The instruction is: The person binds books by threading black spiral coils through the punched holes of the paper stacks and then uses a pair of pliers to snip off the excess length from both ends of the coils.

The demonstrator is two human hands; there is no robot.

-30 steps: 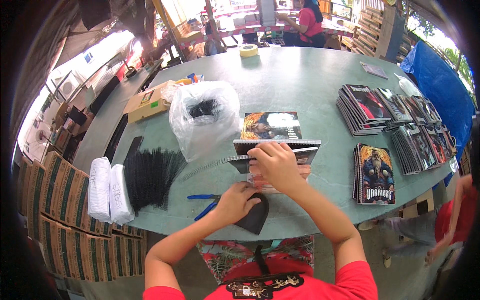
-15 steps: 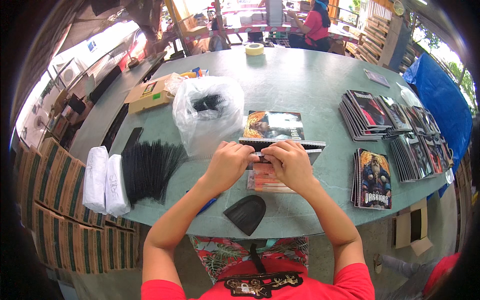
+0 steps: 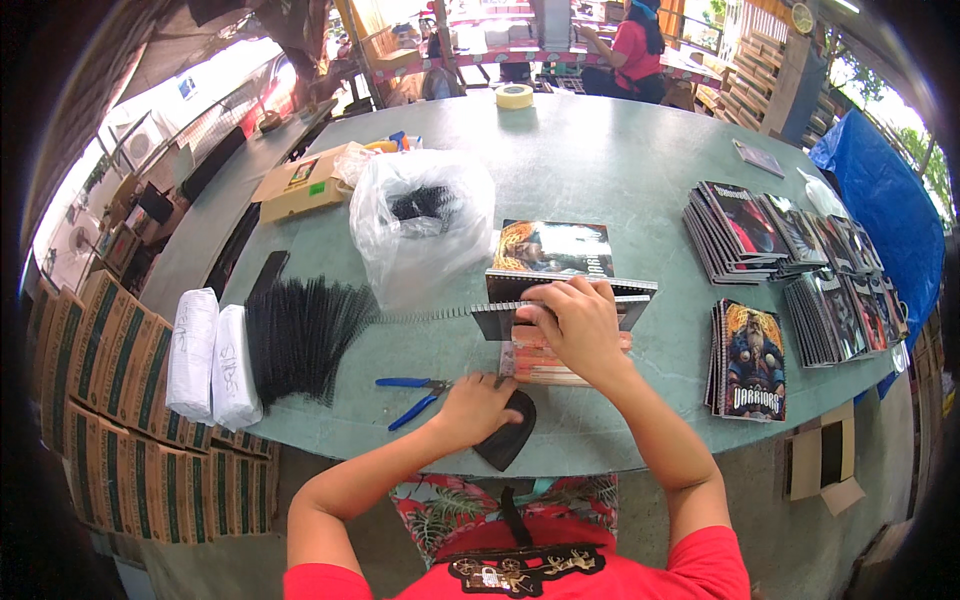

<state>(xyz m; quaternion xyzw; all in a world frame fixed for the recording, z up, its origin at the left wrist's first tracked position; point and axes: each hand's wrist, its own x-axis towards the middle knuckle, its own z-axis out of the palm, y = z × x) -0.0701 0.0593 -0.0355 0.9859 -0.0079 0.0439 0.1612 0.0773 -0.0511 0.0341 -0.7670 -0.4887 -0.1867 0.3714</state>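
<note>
Item one: a notebook (image 3: 489, 325), near the front middle of the table (image 3: 640, 400); we record its bound edge uppermost, its long axis running left to right. A black coil (image 3: 430, 315) trails leftward from that edge.

Grip: our right hand (image 3: 575, 325) is closed over the bound edge. Our left hand (image 3: 475, 410) lies against a black rounded pad (image 3: 507, 438); whether it grips anything, we cannot tell.

Containers: one clear plastic bag (image 3: 385, 255), black coils (image 3: 422, 205) inside; one tan box (image 3: 300, 190), contents unclear to us.

Changes: half a second ago both our hands met at the bound edge; the left has since dropped to the pad, leaving the blue-handled pliers (image 3: 410, 408) uncovered.
</note>
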